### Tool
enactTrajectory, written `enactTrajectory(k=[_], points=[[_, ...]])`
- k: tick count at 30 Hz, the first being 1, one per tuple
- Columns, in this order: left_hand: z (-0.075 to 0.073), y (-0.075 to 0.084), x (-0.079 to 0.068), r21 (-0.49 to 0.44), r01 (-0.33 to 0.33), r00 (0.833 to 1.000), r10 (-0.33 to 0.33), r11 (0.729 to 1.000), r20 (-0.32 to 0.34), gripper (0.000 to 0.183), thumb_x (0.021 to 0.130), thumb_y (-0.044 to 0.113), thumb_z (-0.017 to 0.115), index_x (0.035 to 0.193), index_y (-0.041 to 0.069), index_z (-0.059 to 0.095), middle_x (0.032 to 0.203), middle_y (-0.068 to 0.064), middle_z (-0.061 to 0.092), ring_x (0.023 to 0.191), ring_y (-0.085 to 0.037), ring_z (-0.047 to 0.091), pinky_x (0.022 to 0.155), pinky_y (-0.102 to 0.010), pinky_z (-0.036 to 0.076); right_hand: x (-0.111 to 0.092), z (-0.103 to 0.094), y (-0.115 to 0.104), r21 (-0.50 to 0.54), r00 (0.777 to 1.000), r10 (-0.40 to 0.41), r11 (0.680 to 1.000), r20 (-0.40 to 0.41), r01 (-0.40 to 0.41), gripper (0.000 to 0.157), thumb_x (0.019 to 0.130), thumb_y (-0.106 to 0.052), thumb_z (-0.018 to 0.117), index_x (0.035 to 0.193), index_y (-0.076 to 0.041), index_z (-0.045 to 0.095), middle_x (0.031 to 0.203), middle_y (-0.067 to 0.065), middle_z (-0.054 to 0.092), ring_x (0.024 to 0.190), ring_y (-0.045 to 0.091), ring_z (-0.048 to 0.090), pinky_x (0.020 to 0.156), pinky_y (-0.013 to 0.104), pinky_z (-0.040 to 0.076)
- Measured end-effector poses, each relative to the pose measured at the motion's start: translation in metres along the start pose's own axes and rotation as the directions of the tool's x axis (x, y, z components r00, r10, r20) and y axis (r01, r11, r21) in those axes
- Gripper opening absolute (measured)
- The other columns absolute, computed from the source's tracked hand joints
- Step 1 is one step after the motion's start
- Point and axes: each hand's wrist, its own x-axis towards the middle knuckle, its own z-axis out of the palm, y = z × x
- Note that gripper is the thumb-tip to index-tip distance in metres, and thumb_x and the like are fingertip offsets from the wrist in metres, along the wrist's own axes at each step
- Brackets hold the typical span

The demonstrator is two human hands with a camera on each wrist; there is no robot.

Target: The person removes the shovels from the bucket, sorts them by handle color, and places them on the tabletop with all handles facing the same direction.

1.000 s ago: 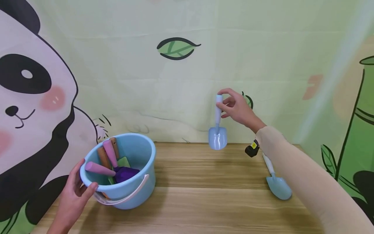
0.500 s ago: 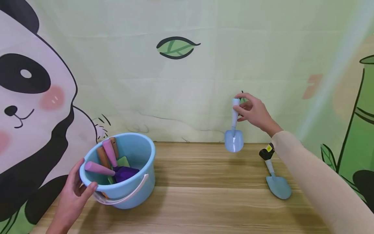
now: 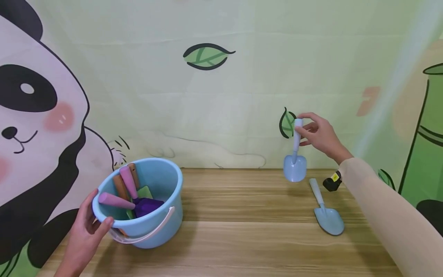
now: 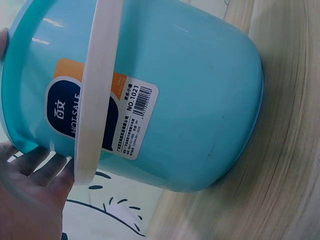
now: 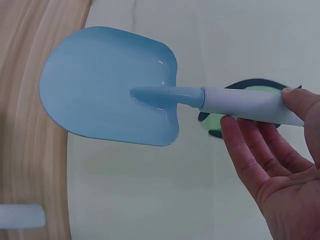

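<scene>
While hands grip bucket and shovel, the right hovers.

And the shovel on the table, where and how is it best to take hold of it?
Probably by its handle, from above, pinched across: it is slim, straight and points away toward the backdrop, while the blade is wide and lies at the near end.

Left hand grips round light-blue plastic bucket by rim (two pink handles, two brown handles inside). Right hand pinches pale-handled glossy blue shovel, blade down. Second pale-handled grey-blue shovel lies on wood-grain table.
</scene>
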Motion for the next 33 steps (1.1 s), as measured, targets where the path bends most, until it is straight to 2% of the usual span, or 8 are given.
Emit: enactTrajectory(k=[8,16,22,31,33], points=[[0.0,-0.001,0.0,-0.006,-0.006,1.0,0.006,1.0,0.0,0.083,0.101,0.004,0.062,0.166,0.022,0.013,0.164,-0.017,0.026,0.142,-0.006,0.035,0.099,-0.006,0.038,-0.005,-0.003,0.012,-0.01,1.0,0.016,1.0,0.001,-0.016,0.048,0.102,-0.024,0.065,0.147,-0.015,0.051,0.118,0.028,0.067,0.091,0.031,0.075,0.07,0.041,0.063],[0.0,-0.002,0.001,0.013,0.001,1.0,-0.001,1.0,0.001,0.084,0.102,0.007,0.061,0.166,0.025,0.011,0.166,-0.016,0.024,0.145,-0.01,0.033,0.1,-0.006,0.038,-0.002,-0.001,0.028,0.008,0.997,0.052,0.999,0.063,-0.052,0.051,0.103,-0.02,0.064,0.15,-0.009,0.048,0.118,0.032,0.066,0.093,0.034,0.073,0.071,0.043,0.063],[0.0,-0.003,0.001,-0.003,-0.016,1.0,0.016,1.0,-0.008,0.084,0.101,0.003,0.062,0.166,0.024,0.012,0.165,-0.015,0.025,0.143,-0.006,0.033,0.1,-0.006,0.038,-0.005,0.008,0.043,-0.013,0.988,0.099,0.995,0.121,-0.099,0.052,0.103,-0.022,0.064,0.151,-0.009,0.047,0.116,0.032,0.067,0.093,0.035,0.071,0.074,0.047,0.063],[0.001,-0.002,-0.001,-0.019,-0.021,1.0,0.02,1.0,-0.005,0.084,0.101,0.002,0.062,0.166,0.023,0.013,0.165,-0.015,0.024,0.142,-0.005,0.033,0.099,-0.005,0.038,-0.016,0.023,0.071,0.003,0.97,0.164,0.986,0.178,-0.167,0.052,0.103,-0.018,0.064,0.151,-0.006,0.047,0.112,0.031,0.067,0.09,0.034,0.072,0.071,0.046,0.063],[0.0,-0.002,-0.001,-0.025,-0.02,1.0,0.02,1.0,-0.004,0.084,0.101,0.002,0.062,0.166,0.023,0.013,0.165,-0.015,0.024,0.142,-0.005,0.033,0.099,-0.005,0.038,-0.018,0.026,0.076,0.003,0.965,0.178,0.983,0.19,-0.182,0.052,0.103,-0.018,0.064,0.151,-0.006,0.046,0.112,0.031,0.067,0.09,0.033,0.071,0.074,0.049,0.063]])
